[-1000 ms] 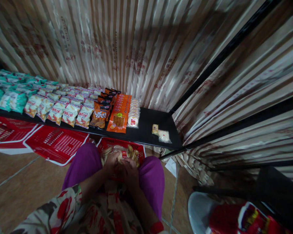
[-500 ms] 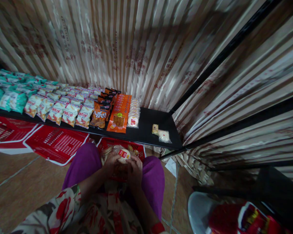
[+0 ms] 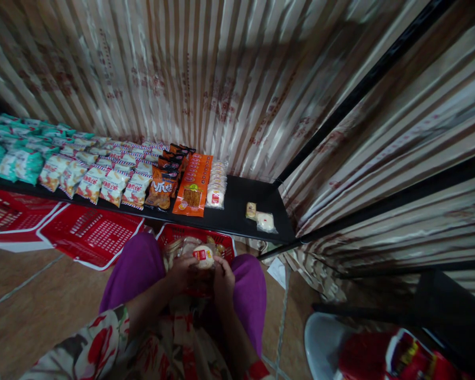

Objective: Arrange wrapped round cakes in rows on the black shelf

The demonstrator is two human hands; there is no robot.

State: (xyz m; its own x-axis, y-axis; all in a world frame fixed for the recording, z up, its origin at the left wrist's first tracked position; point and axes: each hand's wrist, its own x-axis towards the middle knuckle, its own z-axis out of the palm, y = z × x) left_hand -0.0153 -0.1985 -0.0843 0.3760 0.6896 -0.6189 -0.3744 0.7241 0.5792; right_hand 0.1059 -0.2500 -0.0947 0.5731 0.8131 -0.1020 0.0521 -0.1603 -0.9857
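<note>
Between my knees, my left hand [image 3: 184,272] and my right hand [image 3: 224,275] grip opposite sides of a clear-wrapped round white cracker [image 3: 207,255] with a red label. Both hands are closed, with fingertips pinching the wrapper's edges. Beneath it is a red basket [image 3: 225,238], where more wrapped snacks [image 3: 174,251] lie partly hidden by my hands. On the black shelf [image 3: 237,211] ahead stands a row of similar wrapped crackers [image 3: 216,186], beside an orange snack bag [image 3: 192,186].
Orange-black bags [image 3: 161,187], white snack bags [image 3: 114,182] and teal bags [image 3: 27,163] fill the shelf's left. Two small wrapped pieces [image 3: 265,221] lie at its right end. Red baskets [image 3: 91,232] sit below. A black pole [image 3: 340,113] slants upward; a grey tub [image 3: 320,343] stands right.
The cracker has come down slightly toward me and turned a little in my hands. My right hand has shifted slightly right and down, its fingers now at the wrapper's edge.
</note>
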